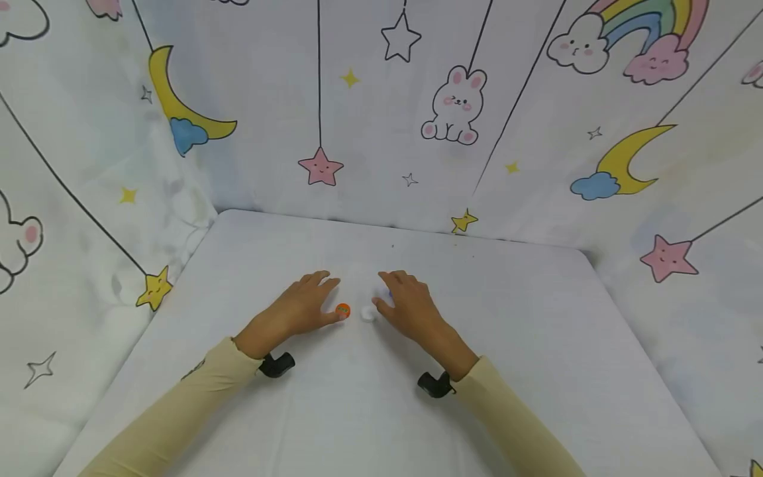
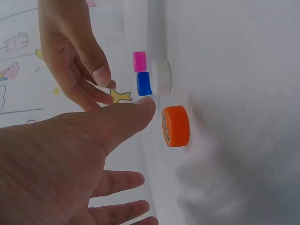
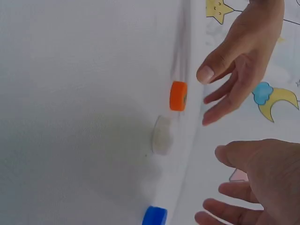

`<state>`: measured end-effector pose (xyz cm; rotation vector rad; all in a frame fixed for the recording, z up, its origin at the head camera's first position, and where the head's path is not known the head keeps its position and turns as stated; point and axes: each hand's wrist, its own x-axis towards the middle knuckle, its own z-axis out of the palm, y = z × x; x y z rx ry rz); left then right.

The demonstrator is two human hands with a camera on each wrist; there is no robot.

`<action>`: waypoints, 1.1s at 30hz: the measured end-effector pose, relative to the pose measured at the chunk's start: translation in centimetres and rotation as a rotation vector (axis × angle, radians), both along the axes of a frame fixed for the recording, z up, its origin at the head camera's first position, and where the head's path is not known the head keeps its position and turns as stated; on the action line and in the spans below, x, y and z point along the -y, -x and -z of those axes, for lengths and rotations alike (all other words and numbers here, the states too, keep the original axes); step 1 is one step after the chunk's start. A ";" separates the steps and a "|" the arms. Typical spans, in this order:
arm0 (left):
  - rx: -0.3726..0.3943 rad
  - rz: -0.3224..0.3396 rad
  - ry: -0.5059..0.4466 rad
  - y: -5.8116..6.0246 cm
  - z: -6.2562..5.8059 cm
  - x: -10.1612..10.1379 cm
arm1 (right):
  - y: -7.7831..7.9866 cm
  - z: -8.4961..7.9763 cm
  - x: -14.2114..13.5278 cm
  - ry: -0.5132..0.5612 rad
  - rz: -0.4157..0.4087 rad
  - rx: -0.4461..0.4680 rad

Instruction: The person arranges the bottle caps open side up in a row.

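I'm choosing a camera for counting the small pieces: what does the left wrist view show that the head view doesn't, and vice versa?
Only the left wrist view shows the pink piece. Only the head view shows the tan sleeves and the black wrist devices. Both show the left hand, the right hand, the orange piece, the white piece and the blue piece, a mere sliver in the head view.

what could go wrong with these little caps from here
The left hand is very close to the orange cap and might knock it away. In the head view, the right hand hides most of the blue cap, and the pink cap doesn't show, so either could be bumped unseen. The white cap blends into the white table and might be overlooked.
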<state>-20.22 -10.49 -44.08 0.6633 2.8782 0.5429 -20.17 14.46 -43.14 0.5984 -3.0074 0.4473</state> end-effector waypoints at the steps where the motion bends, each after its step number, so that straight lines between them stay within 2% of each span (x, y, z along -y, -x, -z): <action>1: -0.013 0.005 0.007 0.0 0.0 0.0 | 0.0 0.0 0.2 0.001 -0.015 0.001; 7: -0.041 0.017 0.014 0.1 0.2 -0.3 | 0.4 0.5 1.6 -0.062 -0.104 0.056; 14: -0.067 0.044 -0.007 0.0 0.3 -0.5 | 0.6 1.0 2.8 -0.106 -0.177 0.050; 21: -0.074 0.074 0.005 0.1 0.4 -0.7 | 0.4 1.4 3.6 -0.106 -0.204 0.054; 26: -0.097 0.078 0.000 0.1 0.5 -0.9 | 0.4 1.5 4.1 -0.118 -0.217 0.040; 33: -0.092 0.079 -0.011 0.1 0.5 -0.9 | 0.5 1.8 4.5 -0.119 -0.216 0.041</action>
